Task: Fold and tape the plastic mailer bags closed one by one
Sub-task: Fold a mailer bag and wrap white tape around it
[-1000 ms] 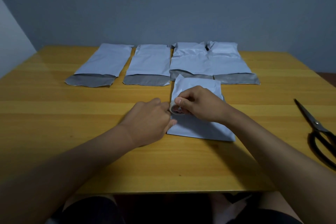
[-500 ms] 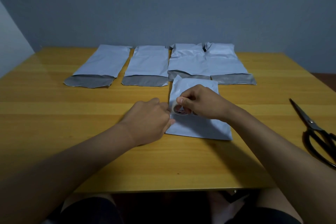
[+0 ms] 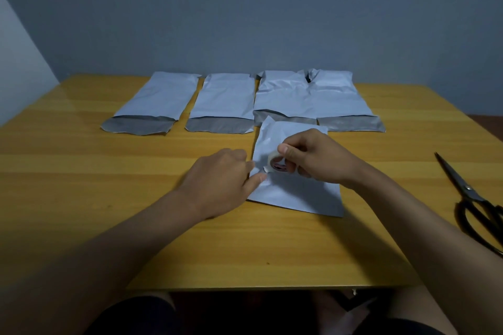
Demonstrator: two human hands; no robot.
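Four open mailer bags (image 3: 223,100) lie in a row beyond the folded mailer (image 3: 296,193) at table centre. Right hand (image 3: 313,158) grips the tape roll (image 3: 276,164); left hand (image 3: 220,179) pinches its free end. Advice: draw the strip taut across the fold before pressing.

Bare forearms, no sleeves, dark shorts (image 3: 130,315) on lap

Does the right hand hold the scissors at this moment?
No, the right hand grips a tape roll over the folded mailer; the scissors lie untouched on the table.
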